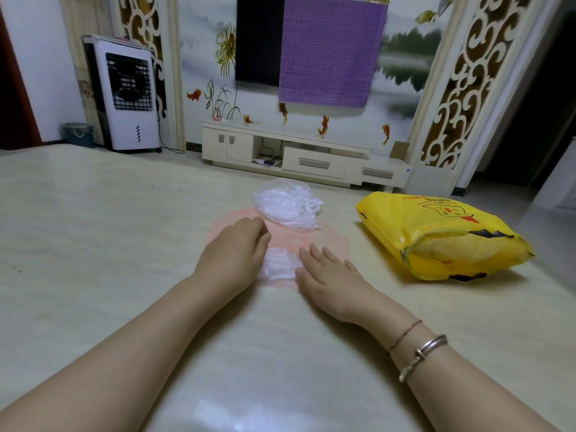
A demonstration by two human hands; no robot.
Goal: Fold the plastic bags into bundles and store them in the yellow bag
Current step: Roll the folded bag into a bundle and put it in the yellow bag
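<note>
Your left hand (240, 251) rests curled against the small clear bundle (279, 266), its fingertips hidden, so I cannot tell whether it grips. Your right hand (330, 275) lies flat with fingers straight, touching the bundle's other side. Beyond both hands sits a crumpled clear bag (285, 202) on a pink bag (299, 236); the yellow bag (436, 235) lies off to your right hand's side on the counter (109, 232).

Crumpled clear bags (286, 202), bulging yellow bag (436, 235)
</note>
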